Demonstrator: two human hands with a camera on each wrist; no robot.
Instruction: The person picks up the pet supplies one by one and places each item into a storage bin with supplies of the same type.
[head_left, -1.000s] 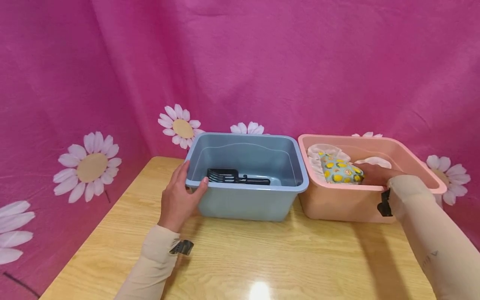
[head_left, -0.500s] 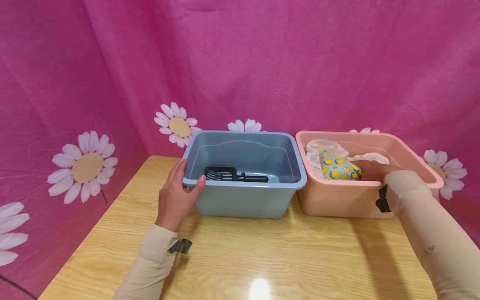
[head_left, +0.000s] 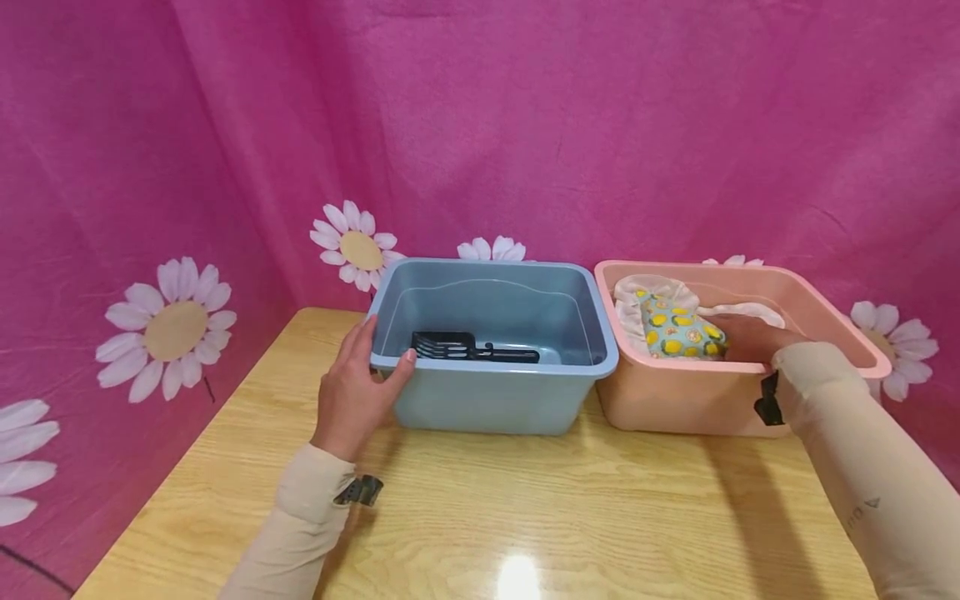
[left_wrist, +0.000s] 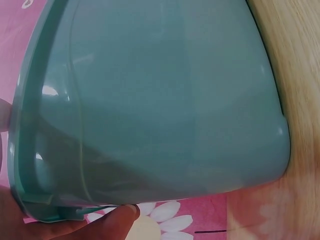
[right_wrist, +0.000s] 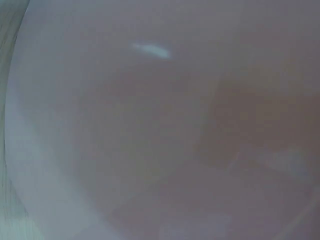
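My left hand [head_left: 348,404] holds the left front corner of a blue plastic tub [head_left: 487,404], thumb on the front rim and fingers along the left side. In the left wrist view, fingertips [left_wrist: 122,220] show beneath the rim of that tub. A black slotted turner [head_left: 444,346] lies inside it. My right hand [head_left: 753,337] reaches into a pink tub [head_left: 690,400], beside a lemon-print cloth [head_left: 678,332] with a white ruffle; the front wall and cloth hide its fingertips. Whether it grips anything is hidden. The right wrist view has only the blurred pink tub wall [right_wrist: 140,130].
Both tubs stand side by side, rims nearly touching, on a wooden table [head_left: 465,508]. A strip of white cloth [head_left: 750,312] shows behind my right hand. A magenta curtain [head_left: 525,125] with daisies hangs close behind and at the left.
The white cloth behind my right hand has gone from a rounded mound to a thin strip. My right hand has shifted slightly inside the pink tub. My left hand keeps its place.
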